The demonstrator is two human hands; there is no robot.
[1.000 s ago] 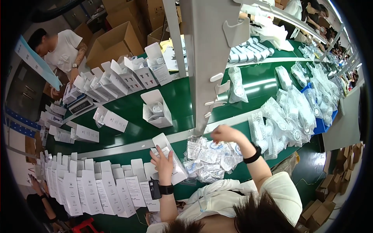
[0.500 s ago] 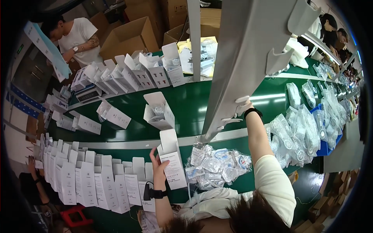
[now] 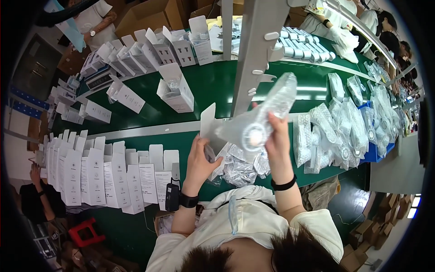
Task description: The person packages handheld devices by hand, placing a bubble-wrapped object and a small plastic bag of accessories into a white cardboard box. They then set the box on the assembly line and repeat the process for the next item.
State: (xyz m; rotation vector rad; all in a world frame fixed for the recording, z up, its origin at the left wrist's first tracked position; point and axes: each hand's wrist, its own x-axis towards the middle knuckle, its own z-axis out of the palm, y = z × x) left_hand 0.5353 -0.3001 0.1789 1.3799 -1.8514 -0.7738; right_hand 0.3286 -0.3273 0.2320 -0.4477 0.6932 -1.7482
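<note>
My left hand [image 3: 199, 161] is closed round an open white carton [image 3: 207, 119], its flap standing up beside my fingers. Much of the carton's body hides behind the hand and some clear plastic. In my right hand [image 3: 277, 141] is a clear plastic bag [image 3: 282, 97] with a whitish device inside, a round ring showing at its lower end. The bag slants over the carton's right side, and I cannot tell whether they touch. Below lies a pile of small clear packets [image 3: 238, 167], partly covered by my hands.
Upright open cartons [image 3: 95, 177] line the left of the green table [image 3: 136, 142]. A filled open carton [image 3: 176, 93] stands beyond the metal rail. Bagged devices [image 3: 333, 136] heap at right near a blue bin [image 3: 372, 154]. A grey post [image 3: 248, 59] rises ahead. Other people work around.
My right hand has come back from the grey post and now holds a bagged device. My left hand still grips the carton, now turned and tilted. The view has shifted.
</note>
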